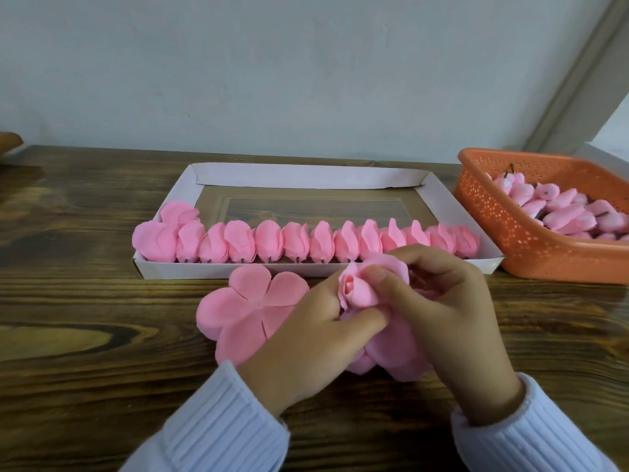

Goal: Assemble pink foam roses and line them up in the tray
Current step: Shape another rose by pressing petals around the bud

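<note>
Now left hand & right hand both pinch the rose bud; squeezing too hard prob. creases foam, or half-hidden petals slip off-centre.

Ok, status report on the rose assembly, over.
Left hand and right hand both pinch the rose bud, petals underneath. Tray holds a row of roses along near wall. Flat petal piece beside left hand, nothing blocking tray.

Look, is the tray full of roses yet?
Not full. The tray holds a row of roses along its near wall, but most of the bottom behind them is bare.
</note>
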{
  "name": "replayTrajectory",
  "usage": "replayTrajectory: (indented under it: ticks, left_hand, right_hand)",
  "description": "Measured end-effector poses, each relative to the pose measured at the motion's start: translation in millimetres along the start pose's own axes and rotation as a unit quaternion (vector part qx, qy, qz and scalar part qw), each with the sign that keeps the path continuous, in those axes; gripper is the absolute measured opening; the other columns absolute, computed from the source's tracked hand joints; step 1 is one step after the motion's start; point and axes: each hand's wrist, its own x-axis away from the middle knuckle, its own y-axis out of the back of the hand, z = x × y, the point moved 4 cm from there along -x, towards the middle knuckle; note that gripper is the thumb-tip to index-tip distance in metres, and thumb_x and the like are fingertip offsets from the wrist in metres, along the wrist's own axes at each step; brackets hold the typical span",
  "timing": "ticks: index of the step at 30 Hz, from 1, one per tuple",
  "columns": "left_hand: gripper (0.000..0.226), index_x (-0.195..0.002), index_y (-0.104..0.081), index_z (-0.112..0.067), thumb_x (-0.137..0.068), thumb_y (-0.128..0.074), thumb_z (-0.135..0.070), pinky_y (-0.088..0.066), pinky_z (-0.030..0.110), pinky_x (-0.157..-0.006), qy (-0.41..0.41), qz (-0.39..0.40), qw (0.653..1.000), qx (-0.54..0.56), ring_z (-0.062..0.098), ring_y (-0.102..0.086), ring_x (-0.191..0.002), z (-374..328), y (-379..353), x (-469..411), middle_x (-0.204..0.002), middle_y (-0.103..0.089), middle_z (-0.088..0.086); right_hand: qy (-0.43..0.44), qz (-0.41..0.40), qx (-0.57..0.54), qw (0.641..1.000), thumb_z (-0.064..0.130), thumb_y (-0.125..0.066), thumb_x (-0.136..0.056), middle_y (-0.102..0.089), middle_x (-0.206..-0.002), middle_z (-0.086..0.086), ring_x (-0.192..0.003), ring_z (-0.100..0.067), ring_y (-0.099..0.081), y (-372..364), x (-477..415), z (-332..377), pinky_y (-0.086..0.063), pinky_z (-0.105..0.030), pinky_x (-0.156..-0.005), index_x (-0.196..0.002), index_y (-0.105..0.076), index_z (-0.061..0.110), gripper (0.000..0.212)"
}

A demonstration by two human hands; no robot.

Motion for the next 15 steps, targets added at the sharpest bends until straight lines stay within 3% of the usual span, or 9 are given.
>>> replayTrajectory:
  ticks: [6,7,11,15]
  left_hand:
    - [0.027,-0.108,-0.066,-0.034,-0.086,-0.055,-0.023,-0.054,0.044,-0.088,-0.029,0.011,0.999,0.007,0.024,-0.067,-0.097,-5,2,1,-0.099,-0.071,0.006]
    - [0.026,-0.107,-0.066,-0.035,-0.086,-0.055,-0.023,-0.055,0.041,-0.087,-0.041,0.005,0.999,-0.003,0.021,-0.068,-0.096,-6,2,2,-0.098,-0.072,0.003]
    - [0.018,-0.091,-0.068,-0.047,-0.081,-0.058,-0.035,-0.046,0.006,-0.072,-0.085,-0.039,0.995,-0.039,-0.008,-0.065,-0.089,-12,4,4,-0.087,-0.071,-0.026]
    - [0.028,-0.075,-0.067,-0.048,-0.085,-0.061,-0.022,-0.044,0.004,-0.062,-0.102,-0.054,0.992,-0.052,-0.009,-0.065,-0.072,-14,6,5,-0.071,-0.069,-0.024]
  right_hand:
    - [0.037,0.009,0.058,0.998,0.017,-0.066,-0.082,-0.073,-0.081,0.008,-0.08,-0.009,-0.068,-2,1,4,-0.049,-0.02,-0.073,-0.083,-0.074,0.021,0.009]
    - [0.047,0.007,0.067,0.997,0.017,-0.067,-0.082,-0.073,-0.083,0.011,-0.082,-0.009,-0.069,-2,2,5,-0.05,-0.019,-0.074,-0.086,-0.074,0.022,0.01]
    - [0.06,-0.022,0.037,0.997,0.02,-0.074,-0.079,-0.073,-0.083,0.011,-0.079,-0.005,-0.069,0,3,7,-0.051,-0.015,-0.073,-0.093,-0.069,0.025,0.016]
    - [0.078,0.004,0.01,0.997,0.017,-0.074,-0.079,-0.071,-0.085,0.007,-0.079,-0.01,-0.068,-1,3,7,-0.051,-0.017,-0.074,-0.089,-0.067,0.017,0.012]
